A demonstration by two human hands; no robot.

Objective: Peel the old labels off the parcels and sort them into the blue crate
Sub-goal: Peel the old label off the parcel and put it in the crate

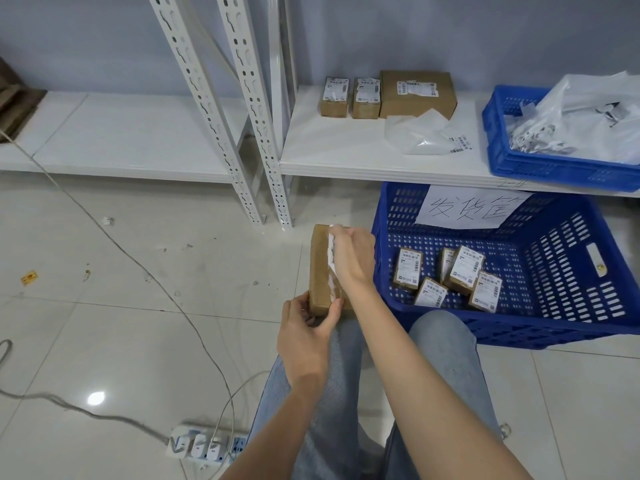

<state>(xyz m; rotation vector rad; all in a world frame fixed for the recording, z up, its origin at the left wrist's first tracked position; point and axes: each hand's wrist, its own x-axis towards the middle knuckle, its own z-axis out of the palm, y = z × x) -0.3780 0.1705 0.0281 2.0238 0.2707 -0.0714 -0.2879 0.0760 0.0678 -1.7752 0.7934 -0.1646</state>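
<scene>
A brown cardboard parcel (pixel 320 271) rests on my knee. My left hand (pixel 304 327) grips its near end, thumb pressed on the top face. My right hand (pixel 351 256) pinches a white label (pixel 331 258) that is partly lifted off the parcel's top. To the right on the floor stands a large blue crate (pixel 561 327) with a handwritten paper sign; several small labelled parcels (pixel 464 271) lie inside it. On the low white shelf (pixel 332 150) stand two small labelled parcels (pixel 334 97) and a larger one (pixel 417 93).
A second blue crate (pixel 502 147) on the shelf holds plastic bags and peeled labels. A loose plastic bag (pixel 415 136) lies beside it. White slotted shelf uprights (pixel 252 133) stand ahead. A cable (pixel 138 265) crosses the tiled floor to a power strip (pixel 204 446) near my leg.
</scene>
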